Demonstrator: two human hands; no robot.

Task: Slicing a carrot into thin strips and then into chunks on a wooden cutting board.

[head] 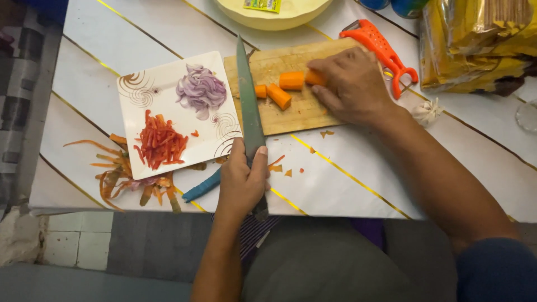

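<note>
Working from the biggest thing down, we see the tabletop, white with thin gold lines, carrying everything, and its near edge sits just under our wrists. A wooden cutting board lies toward the far edge, touching the right side of a square white plate heaped with red strips and sliced purple onion. Our left hand is wrapped fully around the handle of a long knife, whose blade lies pointing away across the board's left end. Our right hand rests on the board, fingers curled down onto one carrot piece; three more carrot chunks lie loose just left of it.

The risk, as we judge it, lies in the blade coming down close to those curled fingertips: round chunks can roll, and a slip would bring the edge against skin. Peelings at the near left corner and an orange peeler at the board's far right corner could snag a sleeve.
</note>
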